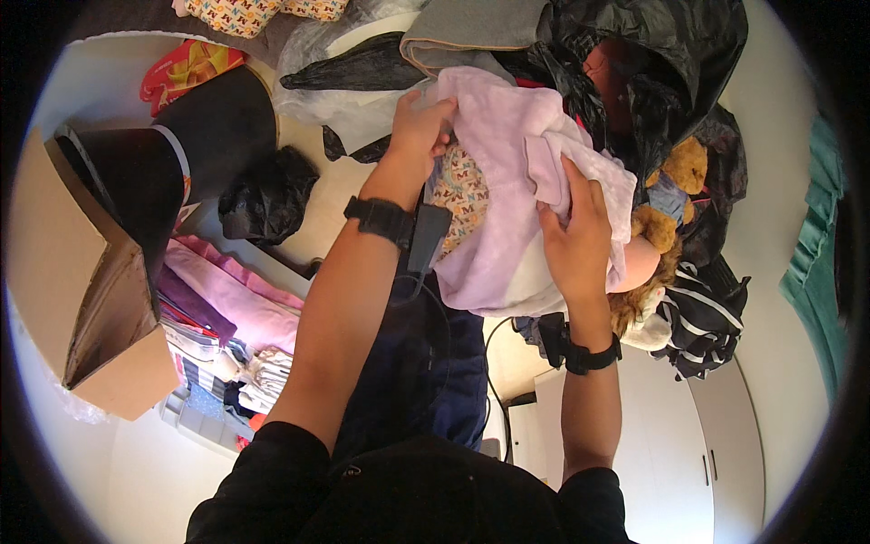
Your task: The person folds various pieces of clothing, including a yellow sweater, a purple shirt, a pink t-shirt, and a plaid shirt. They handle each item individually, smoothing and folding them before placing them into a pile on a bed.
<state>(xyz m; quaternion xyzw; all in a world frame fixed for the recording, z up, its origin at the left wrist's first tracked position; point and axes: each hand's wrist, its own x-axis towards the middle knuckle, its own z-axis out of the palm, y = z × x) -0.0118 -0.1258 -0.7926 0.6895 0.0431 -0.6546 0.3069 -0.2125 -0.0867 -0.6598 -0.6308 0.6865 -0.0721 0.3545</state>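
Observation:
A soft, pale lilac-pink fleece cloth (pixel 489 199) hangs bunched and partly folded in front of me; whether it is a garment or a blanket I cannot tell. At its upper left edge my left hand (pixel 420 134) has its fingers curled round the cloth. My right hand (pixel 580 240) grips a folded layer on the right side, thumb and fingers pinching it. Beneath the fleece, between it and my left wrist, shows a cream fabric (pixel 460 192) with a small colourful print. Dark straps with black devices sit on both wrists.
Black plastic bags (pixel 662 63) and a grey folded cloth (pixel 471 36) lie at the back. Brown teddy bears (pixel 684 168) and a black-and-white striped bag (pixel 707 317) are on the right. An open cardboard box (pixel 82 272), a black roll (pixel 217 127) and folded clothes (pixel 231 290) occupy the left.

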